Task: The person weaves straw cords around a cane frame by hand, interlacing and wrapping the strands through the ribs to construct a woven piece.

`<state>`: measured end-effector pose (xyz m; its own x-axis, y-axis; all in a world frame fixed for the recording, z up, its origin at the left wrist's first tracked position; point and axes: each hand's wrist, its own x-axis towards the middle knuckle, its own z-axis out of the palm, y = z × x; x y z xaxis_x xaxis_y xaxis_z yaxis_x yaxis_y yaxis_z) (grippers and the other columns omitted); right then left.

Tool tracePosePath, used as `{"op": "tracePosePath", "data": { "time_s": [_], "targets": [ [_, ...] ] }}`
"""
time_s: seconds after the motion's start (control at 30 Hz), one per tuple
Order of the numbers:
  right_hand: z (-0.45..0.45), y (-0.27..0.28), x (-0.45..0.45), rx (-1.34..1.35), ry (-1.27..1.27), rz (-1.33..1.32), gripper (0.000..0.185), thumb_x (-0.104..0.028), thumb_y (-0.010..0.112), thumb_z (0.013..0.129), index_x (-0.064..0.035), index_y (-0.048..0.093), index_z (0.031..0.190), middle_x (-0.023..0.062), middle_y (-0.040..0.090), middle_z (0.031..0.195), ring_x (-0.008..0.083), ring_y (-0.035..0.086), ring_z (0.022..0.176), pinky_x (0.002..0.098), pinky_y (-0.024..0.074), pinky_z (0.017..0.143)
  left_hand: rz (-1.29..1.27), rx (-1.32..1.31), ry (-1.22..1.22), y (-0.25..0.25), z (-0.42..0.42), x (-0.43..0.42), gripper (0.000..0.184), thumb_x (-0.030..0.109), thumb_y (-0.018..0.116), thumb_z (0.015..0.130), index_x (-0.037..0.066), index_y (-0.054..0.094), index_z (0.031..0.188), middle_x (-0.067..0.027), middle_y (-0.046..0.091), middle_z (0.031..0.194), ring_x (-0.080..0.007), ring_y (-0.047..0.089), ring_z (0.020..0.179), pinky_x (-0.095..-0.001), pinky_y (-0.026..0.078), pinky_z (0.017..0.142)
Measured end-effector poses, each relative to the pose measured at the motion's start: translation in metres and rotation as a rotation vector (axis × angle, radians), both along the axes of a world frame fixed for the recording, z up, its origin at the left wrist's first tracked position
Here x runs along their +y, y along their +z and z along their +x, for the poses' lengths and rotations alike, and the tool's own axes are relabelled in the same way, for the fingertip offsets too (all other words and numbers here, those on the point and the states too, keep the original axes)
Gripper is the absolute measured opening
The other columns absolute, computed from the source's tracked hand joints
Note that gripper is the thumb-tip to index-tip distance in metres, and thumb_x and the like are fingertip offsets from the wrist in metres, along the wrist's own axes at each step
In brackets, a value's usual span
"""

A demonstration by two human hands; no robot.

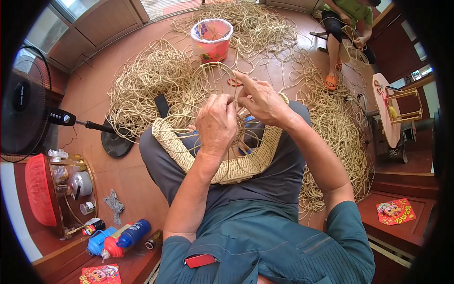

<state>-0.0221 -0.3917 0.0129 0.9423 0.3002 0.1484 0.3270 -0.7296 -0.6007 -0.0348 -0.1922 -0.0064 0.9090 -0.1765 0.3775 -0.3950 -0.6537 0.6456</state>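
Far L, we find a blk. fan (21, 97), outer edge lost in the dark lens border; below it, a red plastic basket (40, 189) beside a kettle (82, 183). A pile of cord (146, 80) covers the floor btwn fan and person; a dark flat item (161, 106) lies there, too plain for us to identify.

Ctr.: the woven piece (231, 174) lies across the person's lap, its thick plaited band nearest the body, its thin hoop (215, 65) toward a red bucket (212, 52). L hand (215, 118): forearm angled up, back of hand toward us, fingers bent well in over the thin strands of the piece; thumb tip and any grip hidden, so we can't tell what it holds. R hand (262, 99): reaches in from the R, index finger extended to the hoop, other fingers curled, thumb close to the L fingertips; fingers part-closed, but we can't tell if a strand is pinched. An orange-handled item (232, 83) is partly hidden behind it.

Upper R, we see a co-worker (364, 14), head cut off; the work in their hands is hard to make out.
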Motion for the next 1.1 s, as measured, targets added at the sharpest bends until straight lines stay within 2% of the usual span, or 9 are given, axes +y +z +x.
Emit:
{"op": "tracePosePath", "data": {
  "time_s": [0.17, 0.27, 0.47, 0.57, 0.67, 0.73, 0.8, 0.9, 1.1],
  "targets": [
    [-0.008, 0.015, 0.002, 0.080, -0.053, 0.252, 0.056, -0.017, 0.067, 0.110, -0.0071, 0.056, 0.164, 0.0148, 0.078, 0.104, 0.0345, 0.077, 0.101, 0.0504, 0.0574, 0.100, -0.029, -0.021, -0.011, -0.004, -0.001, 0.002, 0.014, 0.018, 0.074, 0.106, 0.008, 0.080, 0.112, -0.0124, 0.077, 0.103, -0.0366, 0.077, 0.092, -0.0485, 0.060, 0.082],
    [-0.015, 0.006, 0.001, -0.007, -0.137, 0.355, 0.047, -0.020, 0.068, 0.115, -0.0082, 0.061, 0.160, 0.0120, 0.076, 0.100, 0.0256, 0.074, 0.092, 0.0441, 0.0596, 0.092, -0.046, -0.074, -0.006, -0.006, -0.001, 0.000, 0.013, 0.017, 0.076, 0.105, 0.008, 0.079, 0.114, -0.0110, 0.076, 0.102, -0.0350, 0.077, 0.090, -0.0470, 0.059, 0.081],
    [-0.049, 0.050, 0.015, 0.007, -0.082, 0.464, 0.043, -0.016, 0.072, 0.115, -0.0075, 0.064, 0.156, 0.0077, 0.077, 0.104, 0.0113, 0.074, 0.097, 0.0328, 0.0602, 0.088, -0.119, -0.176, -0.084, -0.009, -0.001, 0.000, 0.015, 0.012, 0.080, 0.102, 0.007, 0.079, 0.116, -0.0099, 0.074, 0.099, -0.0285, 0.076, 0.086, -0.0436, 0.059, 0.077],
    [-0.051, 0.041, 0.021, 0.038, -0.051, 0.882, 0.036, -0.016, 0.073, 0.115, -0.0060, 0.070, 0.149, 0.0076, 0.078, 0.105, 0.0120, 0.076, 0.099, 0.0337, 0.0611, 0.087, -0.221, -0.099, -0.078, -0.008, 0.002, 0.005, 0.011, 0.011, 0.080, 0.105, 0.004, 0.080, 0.115, -0.0084, 0.074, 0.098, -0.0220, 0.076, 0.084, -0.0400, 0.060, 0.075],
    [-0.045, 0.025, 0.021, -0.189, -0.255, 0.688, 0.029, -0.015, 0.074, 0.113, -0.0052, 0.075, 0.141, 0.0119, 0.079, 0.106, 0.0192, 0.079, 0.097, 0.0357, 0.0624, 0.088, -0.350, 0.019, -0.027, -0.004, 0.006, 0.012, 0.010, 0.011, 0.079, 0.108, 0.001, 0.081, 0.112, -0.0070, 0.075, 0.098, -0.0165, 0.075, 0.084, -0.0351, 0.061, 0.074],
    [-0.047, 0.013, 0.027, -0.288, -0.227, 0.428, 0.028, -0.011, 0.074, 0.111, -0.0052, 0.076, 0.138, 0.0152, 0.079, 0.109, 0.0268, 0.080, 0.099, 0.0392, 0.0633, 0.089, -0.428, 0.061, -0.013, -0.005, 0.016, 0.016, 0.009, 0.008, 0.078, 0.108, -0.001, 0.081, 0.110, -0.0075, 0.077, 0.099, -0.0145, 0.076, 0.084, -0.0314, 0.063, 0.074],
    [-0.048, -0.003, 0.034, -0.392, -0.182, 0.223, 0.034, -0.005, 0.072, 0.106, -0.0064, 0.076, 0.140, 0.0183, 0.078, 0.117, 0.0379, 0.078, 0.103, 0.0462, 0.0635, 0.091, -0.467, 0.106, -0.018, -0.001, 0.020, 0.017, 0.008, 0.008, 0.079, 0.106, 0.001, 0.080, 0.110, -0.0092, 0.075, 0.097, -0.0198, 0.074, 0.083, -0.0358, 0.060, 0.075],
    [-0.045, -0.020, 0.043, -0.403, -0.192, 0.093, 0.043, -0.003, 0.071, 0.103, -0.0070, 0.074, 0.145, 0.0172, 0.078, 0.121, 0.0381, 0.077, 0.106, 0.0496, 0.0622, 0.091, -0.364, 0.057, -0.025, 0.012, 0.026, 0.017, 0.008, 0.009, 0.080, 0.104, 0.003, 0.080, 0.110, -0.0095, 0.074, 0.097, -0.0236, 0.075, 0.083, -0.0386, 0.059, 0.076],
    [-0.047, -0.032, 0.056, -0.341, -0.222, -0.027, 0.057, -0.015, 0.074, 0.104, -0.0088, 0.064, 0.160, 0.0170, 0.076, 0.126, 0.0383, 0.073, 0.114, 0.0523, 0.0544, 0.099, -0.114, -0.192, -0.037, 0.012, 0.046, 0.013, 0.009, 0.012, 0.081, 0.102, 0.009, 0.081, 0.111, -0.0070, 0.076, 0.105, -0.0287, 0.078, 0.089, -0.0407, 0.062, 0.079]
  ]
}}
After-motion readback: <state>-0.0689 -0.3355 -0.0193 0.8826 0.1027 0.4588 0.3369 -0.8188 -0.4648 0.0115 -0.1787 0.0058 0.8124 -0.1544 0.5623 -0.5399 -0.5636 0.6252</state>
